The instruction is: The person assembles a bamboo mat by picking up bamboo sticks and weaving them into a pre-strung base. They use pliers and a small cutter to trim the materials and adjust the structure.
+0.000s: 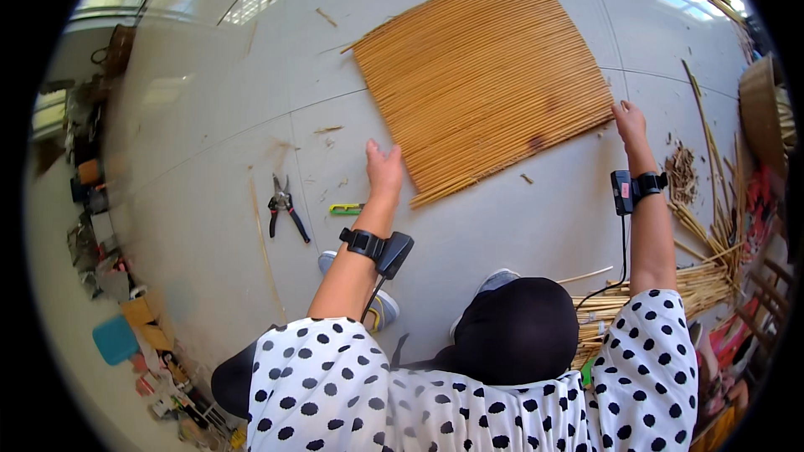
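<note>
On the pale tiled floor (209,201), both hands at the near corners of a woven reed mat (481,75).

The left hand (383,166) rests with fingers spread and flat at the mat's near-left corner; the right hand (630,121) presses open-fingered on the near-right corner, gripping nothing. The step in hand looks like squaring or aligning the panel. The next move would probably call for even pressure on both corners, so the reeds do not splay. Pruning shears (282,205) and a green utility knife (346,209) lie left; loose reed stalks (695,280) are heaped right.

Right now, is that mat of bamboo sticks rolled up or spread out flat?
Spread flat. The mat lies open on the pale floor, all its sticks side by side, with both hands at its near edge.
</note>
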The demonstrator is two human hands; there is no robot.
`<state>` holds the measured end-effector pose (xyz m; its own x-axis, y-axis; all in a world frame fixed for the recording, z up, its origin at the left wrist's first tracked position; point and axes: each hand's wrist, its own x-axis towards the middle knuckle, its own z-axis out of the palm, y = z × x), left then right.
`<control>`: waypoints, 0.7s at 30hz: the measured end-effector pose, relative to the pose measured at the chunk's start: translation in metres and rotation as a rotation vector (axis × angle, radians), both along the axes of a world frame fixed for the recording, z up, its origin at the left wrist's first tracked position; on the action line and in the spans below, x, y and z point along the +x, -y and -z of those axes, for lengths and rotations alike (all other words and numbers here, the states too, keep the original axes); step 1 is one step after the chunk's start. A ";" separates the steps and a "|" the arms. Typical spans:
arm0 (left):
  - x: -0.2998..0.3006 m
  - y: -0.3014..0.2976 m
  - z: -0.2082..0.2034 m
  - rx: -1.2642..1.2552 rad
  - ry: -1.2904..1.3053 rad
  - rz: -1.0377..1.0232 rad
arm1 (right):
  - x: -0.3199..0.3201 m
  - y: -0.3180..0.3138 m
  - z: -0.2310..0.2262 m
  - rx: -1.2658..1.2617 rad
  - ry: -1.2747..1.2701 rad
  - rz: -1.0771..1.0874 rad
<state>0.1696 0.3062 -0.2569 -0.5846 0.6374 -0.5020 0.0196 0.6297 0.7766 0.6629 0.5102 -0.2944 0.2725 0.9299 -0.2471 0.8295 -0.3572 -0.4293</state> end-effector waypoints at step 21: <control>0.007 0.019 -0.005 -0.010 0.419 -0.040 | 0.016 0.010 0.003 -0.193 -0.152 -0.043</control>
<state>0.1769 0.2876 -0.2523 -0.3527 0.6124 -0.7075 -0.3210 0.6310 0.7062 0.6785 0.5004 -0.2972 0.1796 0.8716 -0.4561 0.7770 -0.4100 -0.4776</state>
